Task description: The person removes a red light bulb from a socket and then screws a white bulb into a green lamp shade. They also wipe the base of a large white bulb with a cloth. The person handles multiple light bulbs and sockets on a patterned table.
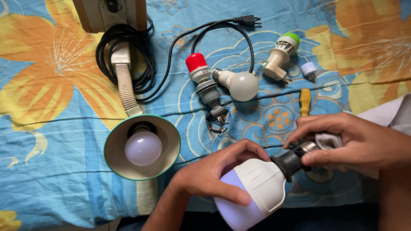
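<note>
Blue cloth [51, 171] with orange flower print under everything. Far left: coiled black cable [147, 64] around a ribbed beige lamp neck [125, 85], below a beige base box [109, 13] at the far edge. Near left: desk lamp shade [112, 141], cream with green rim, facing up, white round bulb [143, 148] inside. Centre: red-capped bulb [197, 63] in a grey socket [209, 92] with bare wire ends just near of it. Just right: white globe bulb [242, 85]. Black cord with plug [247, 19] arching far of both. Far right: green-tipped white bulb [281, 53], small white adapter [308, 69], yellow-handled screwdriver [305, 102].
</note>
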